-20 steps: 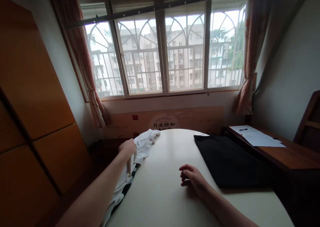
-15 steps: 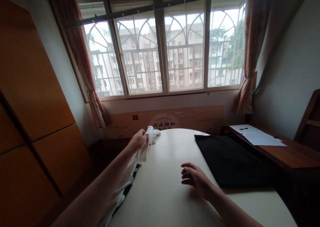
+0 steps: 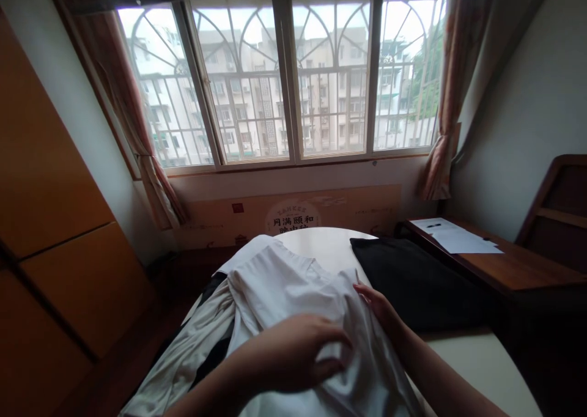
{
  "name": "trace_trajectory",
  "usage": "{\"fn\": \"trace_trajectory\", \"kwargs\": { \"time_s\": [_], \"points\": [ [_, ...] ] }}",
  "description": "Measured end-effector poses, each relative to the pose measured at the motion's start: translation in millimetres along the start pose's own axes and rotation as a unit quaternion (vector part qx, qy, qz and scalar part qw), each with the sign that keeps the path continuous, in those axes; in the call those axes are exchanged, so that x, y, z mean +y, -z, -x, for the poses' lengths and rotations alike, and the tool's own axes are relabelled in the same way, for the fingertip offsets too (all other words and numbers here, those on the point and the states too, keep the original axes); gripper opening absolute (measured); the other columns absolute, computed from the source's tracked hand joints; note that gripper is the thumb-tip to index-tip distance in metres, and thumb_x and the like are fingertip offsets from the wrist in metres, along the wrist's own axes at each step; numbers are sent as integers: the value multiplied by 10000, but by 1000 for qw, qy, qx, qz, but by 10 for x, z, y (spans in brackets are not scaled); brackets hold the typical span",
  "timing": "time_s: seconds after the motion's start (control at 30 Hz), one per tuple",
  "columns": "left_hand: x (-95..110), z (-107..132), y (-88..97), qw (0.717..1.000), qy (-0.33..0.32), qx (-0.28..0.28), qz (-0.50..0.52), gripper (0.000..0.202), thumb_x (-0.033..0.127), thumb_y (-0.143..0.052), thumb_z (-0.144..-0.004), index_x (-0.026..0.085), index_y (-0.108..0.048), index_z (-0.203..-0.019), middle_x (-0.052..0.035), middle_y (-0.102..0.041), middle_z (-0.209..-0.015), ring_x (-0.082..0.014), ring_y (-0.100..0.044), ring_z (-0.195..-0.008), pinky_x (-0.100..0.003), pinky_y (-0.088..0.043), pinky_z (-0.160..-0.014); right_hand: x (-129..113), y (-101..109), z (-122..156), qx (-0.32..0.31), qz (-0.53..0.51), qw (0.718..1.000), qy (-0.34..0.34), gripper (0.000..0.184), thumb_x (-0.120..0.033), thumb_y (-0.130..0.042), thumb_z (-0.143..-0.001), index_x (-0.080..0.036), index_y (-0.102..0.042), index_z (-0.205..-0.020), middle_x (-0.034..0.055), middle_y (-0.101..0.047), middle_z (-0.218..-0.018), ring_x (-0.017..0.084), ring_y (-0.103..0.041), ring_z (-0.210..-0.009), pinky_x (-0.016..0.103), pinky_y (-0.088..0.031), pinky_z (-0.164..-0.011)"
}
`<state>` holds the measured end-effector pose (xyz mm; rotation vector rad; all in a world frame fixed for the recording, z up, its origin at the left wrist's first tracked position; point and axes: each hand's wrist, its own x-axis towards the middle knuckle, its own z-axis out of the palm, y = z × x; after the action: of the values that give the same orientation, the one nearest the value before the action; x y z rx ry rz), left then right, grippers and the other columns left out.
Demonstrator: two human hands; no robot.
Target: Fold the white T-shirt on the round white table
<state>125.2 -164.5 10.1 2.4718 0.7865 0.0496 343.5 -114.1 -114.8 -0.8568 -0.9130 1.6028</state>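
A white shirt [image 3: 284,282] lies loosely spread over the round white table [image 3: 477,362], creased toward its right side. My left hand [image 3: 307,350] is over the middle of the shirt, thumb and curved fingers apart, with nothing visible between them. At the shirt's right edge, my right hand [image 3: 376,301] has its fingers closed on the fabric, which rises to a small peak there. Left of the shirt, off-white cloth [image 3: 183,350] hangs in folds together with darker fabric, partly covered by my left forearm.
A folded black cloth [image 3: 417,282] lies on the table's right side. Beyond it stands a wooden desk [image 3: 527,267] with white papers [image 3: 463,236], and a wooden chair [image 3: 550,215]. Orange-brown cabinets [image 3: 59,282] are on the left; a long printed box [image 3: 339,206] lies under the window.
The bunched white fabric from my left hand is now spread across the table as a shirt. My left hand came back toward me; my right hand moved up and took the shirt's edge.
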Motion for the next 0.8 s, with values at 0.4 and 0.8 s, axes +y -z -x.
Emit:
{"fn": "trace_trajectory", "kwargs": {
  "time_s": [0.4,0.8],
  "points": [
    [-1074,-146,-491,954,231,42,-187,229,386,-590,-836,206,-686,-939,-106,-740,-990,-310,-694,-961,-375,-504,-850,-255,85,136,60,22,991,114,517,-386,-815,-652,-228,-663,-1120,58,-738,-1014,225,-677,-828,297,-518,-732],
    [-1213,-173,-521,956,236,74,-159,224,295,-509,-839,203,-687,-939,-127,-757,-1023,-323,-709,-981,-377,-507,-834,-184,-130,471,-211,615,760,-10,234,-369,-660,-833,-276,-810,-987,2,-740,-796,141,-578,-673,236,-336,-613]
  ]
}}
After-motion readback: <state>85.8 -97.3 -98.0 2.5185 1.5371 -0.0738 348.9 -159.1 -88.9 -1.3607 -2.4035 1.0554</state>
